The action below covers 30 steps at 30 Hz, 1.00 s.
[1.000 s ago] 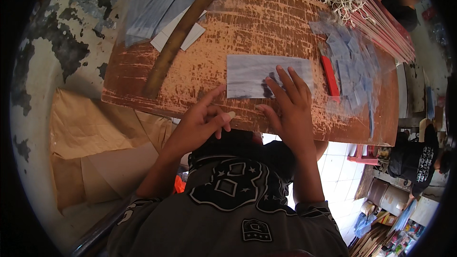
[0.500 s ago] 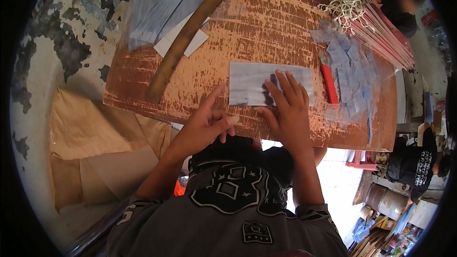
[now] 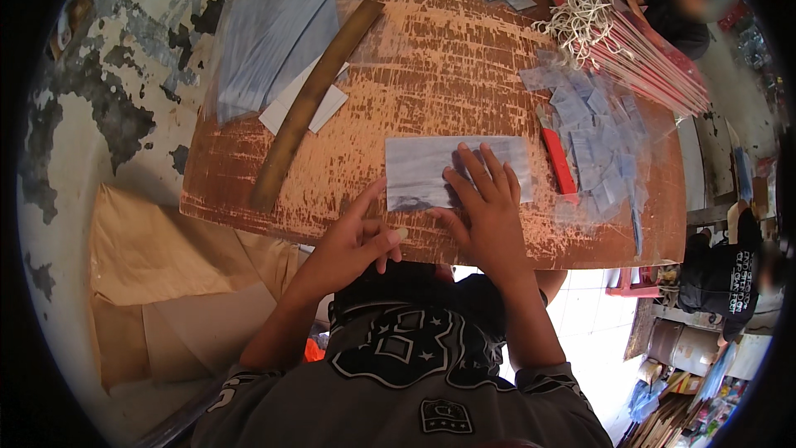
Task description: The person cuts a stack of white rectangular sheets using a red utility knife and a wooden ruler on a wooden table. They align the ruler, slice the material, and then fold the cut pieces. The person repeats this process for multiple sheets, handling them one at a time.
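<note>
A grey-blue rectangular sheet (image 3: 419,168), thin and slightly glossy, lies flat near the table's front edge. It may be several layers; I cannot tell. My right hand (image 3: 487,211) rests on its right half, fingers spread and palm down, holding nothing. At the sheet's lower left corner is my left hand (image 3: 356,241), its index finger stretched along the left edge. The thumb and other fingers of that hand are loosely bent, with a pale spot at the thumb tip. Right of the sheet lies a red-handled cutter (image 3: 559,162).
Small clear-blue plastic pieces (image 3: 593,133) are strewn at the right, below a bundle of pinkish sticks with white strings (image 3: 584,21). A long wooden strip (image 3: 319,104) crosses white cards (image 3: 330,109) beside large plastic sheets (image 3: 261,58). Other people are at the right.
The whole view has shifted, so the table appears lower. My left index fingertip is slightly closer to the sheet's left edge. My right hand stays spread on the sheet.
</note>
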### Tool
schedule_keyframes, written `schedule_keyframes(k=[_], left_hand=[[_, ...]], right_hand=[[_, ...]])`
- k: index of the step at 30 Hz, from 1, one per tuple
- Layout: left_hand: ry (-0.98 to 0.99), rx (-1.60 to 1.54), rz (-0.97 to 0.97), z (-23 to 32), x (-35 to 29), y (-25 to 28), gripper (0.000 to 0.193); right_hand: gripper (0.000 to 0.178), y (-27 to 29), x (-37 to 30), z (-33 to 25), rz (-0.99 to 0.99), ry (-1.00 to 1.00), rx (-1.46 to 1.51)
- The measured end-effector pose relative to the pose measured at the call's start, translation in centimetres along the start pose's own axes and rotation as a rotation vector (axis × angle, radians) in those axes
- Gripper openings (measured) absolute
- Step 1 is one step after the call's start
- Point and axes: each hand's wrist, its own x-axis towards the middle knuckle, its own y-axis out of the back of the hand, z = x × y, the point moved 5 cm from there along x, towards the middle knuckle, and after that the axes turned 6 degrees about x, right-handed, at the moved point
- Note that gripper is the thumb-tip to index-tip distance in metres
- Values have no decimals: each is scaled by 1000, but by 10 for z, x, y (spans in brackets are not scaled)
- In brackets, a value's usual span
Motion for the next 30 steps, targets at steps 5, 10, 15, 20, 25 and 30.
schedule_keyframes(k=[5, 10, 15, 20, 25, 30], left_hand=[[-2, 9, 4, 0, -1, 1, 83], [31, -18, -10, 3, -1, 3, 84], [31, -61, -29, 3, 1, 4, 88], [33, -164, -4, 3, 2, 5, 85], [38, -272, 37, -4, 1, 5, 81], [43, -313, 36, -7, 0, 2, 80]], right_hand=[[58, 1, 4, -3, -1, -2, 11], [56, -1, 4, -3, -4, -5, 11], [55, -2, 5, -3, -21, -19, 24], [54, -4, 6, -1, -32, -17, 29], [54, -5, 5, -1, -26, -27, 37], [51, -5, 5, 0, -13, -34, 48]])
